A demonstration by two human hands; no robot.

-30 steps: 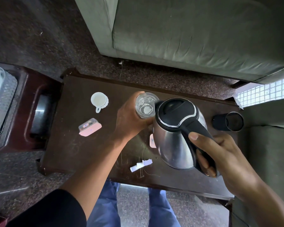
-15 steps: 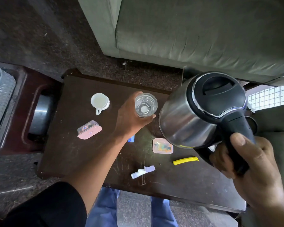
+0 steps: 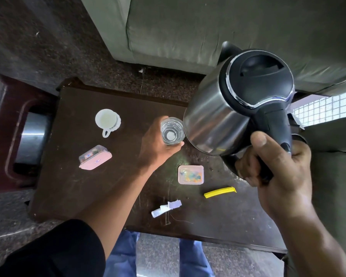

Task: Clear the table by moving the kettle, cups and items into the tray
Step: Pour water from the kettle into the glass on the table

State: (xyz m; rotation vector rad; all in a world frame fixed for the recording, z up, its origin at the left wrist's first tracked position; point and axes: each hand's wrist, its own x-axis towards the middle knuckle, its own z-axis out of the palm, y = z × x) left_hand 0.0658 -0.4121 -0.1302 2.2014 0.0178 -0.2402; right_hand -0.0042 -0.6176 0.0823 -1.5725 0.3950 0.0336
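My right hand [image 3: 276,162] grips the black handle of a steel kettle [image 3: 218,118], held in the air above the right side of the dark wooden table [image 3: 72,186]. My left hand [image 3: 158,144] is wrapped around a clear glass [image 3: 171,131] near the table's middle, just left of the kettle's body. A white cup [image 3: 107,120] stands at the back left. A pink packet [image 3: 95,159] lies in front of it. A small square packet [image 3: 190,174], a yellow sachet [image 3: 220,192] and white paper sachets [image 3: 166,208] lie nearer to me.
A dark red tray [image 3: 12,108] with a metal object inside sits on the floor left of the table. A green sofa [image 3: 208,27] runs along the far side. My legs in blue jeans [image 3: 124,254] stand at the table's near edge.
My right hand lifted the kettle off the table and raised it up and to the right, uncovering the square packet and yellow sachet. My left hand stayed on the glass.
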